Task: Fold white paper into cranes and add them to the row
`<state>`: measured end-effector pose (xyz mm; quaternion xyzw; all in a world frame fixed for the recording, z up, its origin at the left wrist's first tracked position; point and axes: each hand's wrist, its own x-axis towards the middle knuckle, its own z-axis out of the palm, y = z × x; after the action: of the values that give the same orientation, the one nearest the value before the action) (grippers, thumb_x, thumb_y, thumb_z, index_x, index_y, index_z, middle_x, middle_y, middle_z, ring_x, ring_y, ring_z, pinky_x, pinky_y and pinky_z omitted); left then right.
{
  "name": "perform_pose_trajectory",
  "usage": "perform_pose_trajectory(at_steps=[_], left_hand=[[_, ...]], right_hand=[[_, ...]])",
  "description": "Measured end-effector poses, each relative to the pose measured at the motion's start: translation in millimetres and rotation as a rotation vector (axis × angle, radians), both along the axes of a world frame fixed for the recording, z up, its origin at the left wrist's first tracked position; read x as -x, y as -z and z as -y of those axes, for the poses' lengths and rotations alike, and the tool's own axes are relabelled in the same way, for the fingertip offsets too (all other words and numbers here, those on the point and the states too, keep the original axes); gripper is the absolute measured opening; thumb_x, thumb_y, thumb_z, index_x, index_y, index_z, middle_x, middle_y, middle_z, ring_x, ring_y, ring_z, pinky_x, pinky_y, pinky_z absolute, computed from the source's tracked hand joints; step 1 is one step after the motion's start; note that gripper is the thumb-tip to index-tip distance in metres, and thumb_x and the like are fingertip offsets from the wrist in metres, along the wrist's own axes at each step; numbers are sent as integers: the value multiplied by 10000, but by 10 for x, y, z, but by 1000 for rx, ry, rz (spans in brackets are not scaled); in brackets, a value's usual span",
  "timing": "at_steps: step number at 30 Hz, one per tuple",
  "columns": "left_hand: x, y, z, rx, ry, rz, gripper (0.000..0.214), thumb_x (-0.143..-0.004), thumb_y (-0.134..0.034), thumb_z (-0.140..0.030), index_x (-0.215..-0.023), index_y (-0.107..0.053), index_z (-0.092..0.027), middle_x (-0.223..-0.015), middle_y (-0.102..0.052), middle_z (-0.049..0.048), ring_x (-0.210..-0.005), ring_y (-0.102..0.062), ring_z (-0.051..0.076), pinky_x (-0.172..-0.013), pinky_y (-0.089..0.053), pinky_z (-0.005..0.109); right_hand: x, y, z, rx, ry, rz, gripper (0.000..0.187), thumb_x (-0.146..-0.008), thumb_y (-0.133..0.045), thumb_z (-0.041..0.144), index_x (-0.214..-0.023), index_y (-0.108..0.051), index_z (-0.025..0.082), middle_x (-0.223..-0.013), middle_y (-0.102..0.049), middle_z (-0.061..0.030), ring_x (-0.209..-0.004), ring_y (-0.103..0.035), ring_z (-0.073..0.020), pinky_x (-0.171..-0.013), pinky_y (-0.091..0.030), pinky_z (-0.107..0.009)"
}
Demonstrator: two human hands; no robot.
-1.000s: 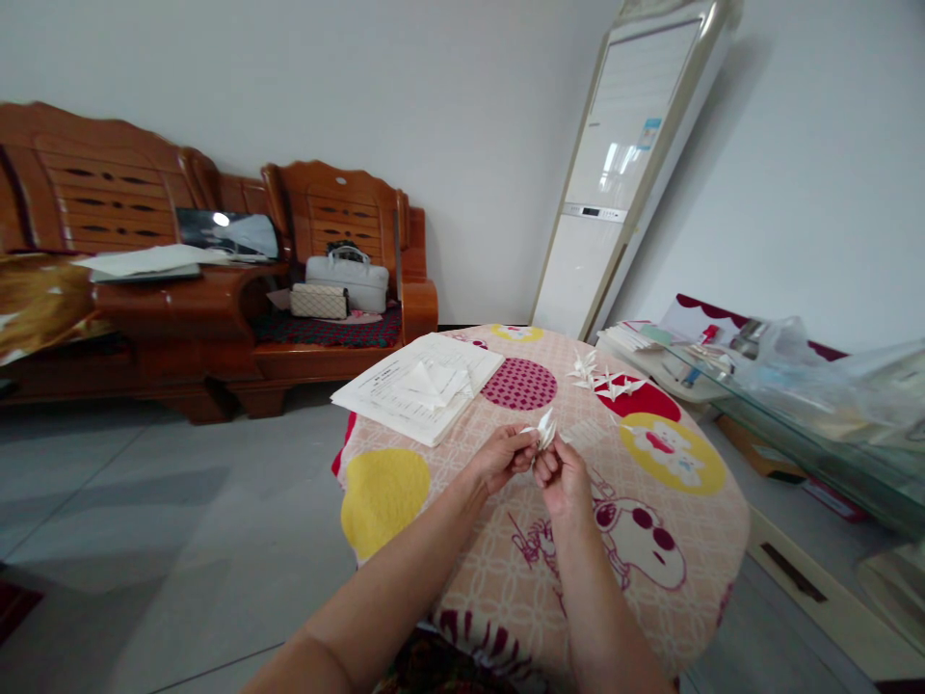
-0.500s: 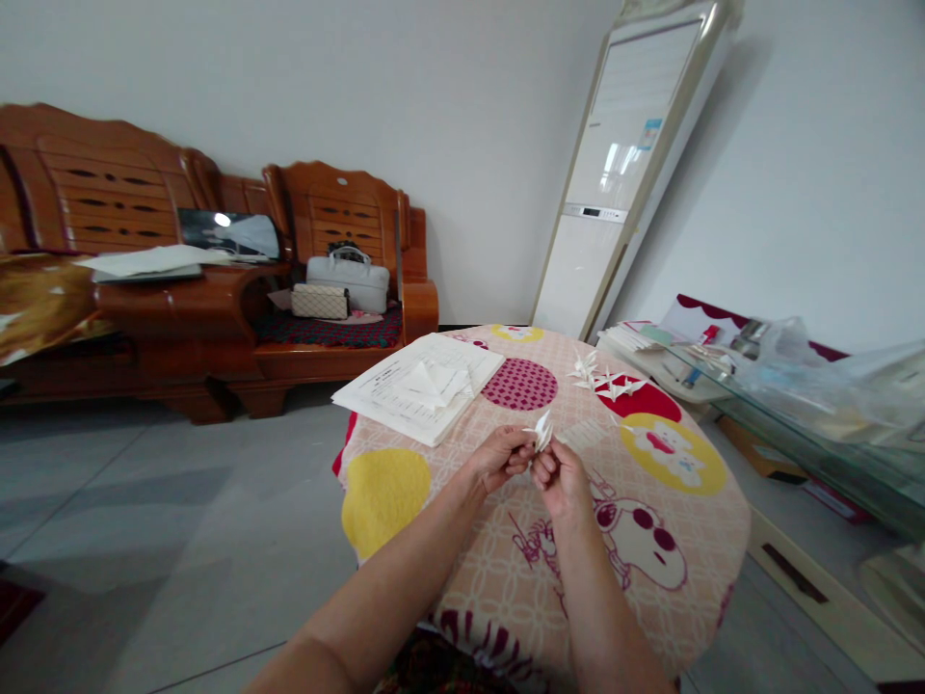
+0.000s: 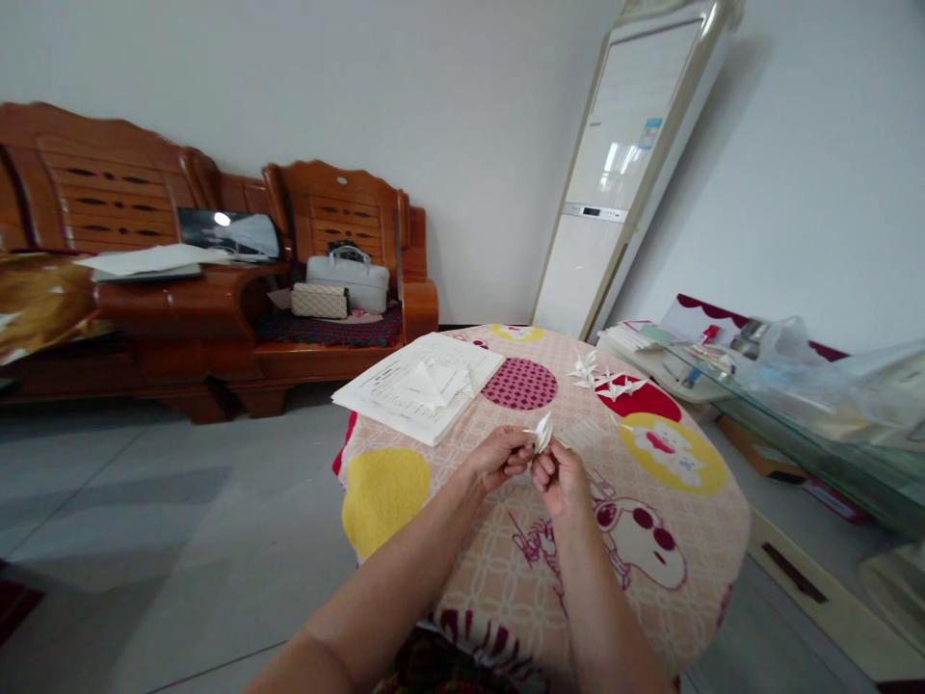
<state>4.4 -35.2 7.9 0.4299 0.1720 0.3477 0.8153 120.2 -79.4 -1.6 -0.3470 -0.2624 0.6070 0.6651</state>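
Note:
Over the middle of the round table, both my hands pinch one small white folded paper crane (image 3: 542, 431). My left hand (image 3: 504, 457) grips its left side between thumb and fingers. On the other side, my right hand (image 3: 558, 474) has its fingers curled and closed at the crane's lower right. Several finished-looking white paper cranes (image 3: 611, 383) lie in a group at the table's far right. To the left rests a stack of printed paper sheets (image 3: 383, 397), with a small folded white paper piece (image 3: 436, 383) on top.
A patterned cloth (image 3: 498, 559) covers the table. Right of it stands a glass-topped table (image 3: 816, 439) bearing plastic bags and papers. Wooden seats (image 3: 329, 207) with a grey bag (image 3: 354, 282) are at the left, and a tall white air conditioner (image 3: 614, 183) stands behind.

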Motion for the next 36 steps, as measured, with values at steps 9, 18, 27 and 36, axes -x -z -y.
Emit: perform_pose_trajectory(at_steps=[9, 18, 27, 36], left_hand=[[13, -45, 32, -61, -13, 0, 307, -676, -749, -320, -604, -543, -104, -480, -446, -55, -380, -253, 1, -396, -128, 192], [35, -20, 8, -140, -51, 33, 310, -672, -791, -337, -690, -595, -97, -585, -557, -20, -430, -389, 20, -432, -232, 183], [72, 1, -15, -135, -67, -57, 278, -715, -745, -344, -726, -598, -109, -607, -582, -11, -441, -475, 50, -435, -326, 189], [73, -15, -19, -147, -105, -117, 303, -703, -742, -364, -704, -572, -115, -553, -524, -37, -426, -415, 31, -422, -279, 174]], right_hand=[[0, -13, 0, 22, 34, -47, 375, -750, -685, 382, -546, -433, 193, -367, -344, 108, -267, -267, -35, -269, -208, -167], [-3, -28, 0, 3, 62, -45, 388, -729, -709, 401, -551, -437, 190, -386, -380, 100, -281, -282, -32, -284, -219, -162], [16, -30, 11, -53, 172, 86, 434, -702, -728, 417, -506, -413, 192, -379, -357, 103, -275, -289, -38, -281, -196, -182], [45, -28, 22, -41, 172, 135, 367, -719, -708, 409, -569, -449, 197, -375, -347, 117, -280, -278, -45, -271, -196, -182]])
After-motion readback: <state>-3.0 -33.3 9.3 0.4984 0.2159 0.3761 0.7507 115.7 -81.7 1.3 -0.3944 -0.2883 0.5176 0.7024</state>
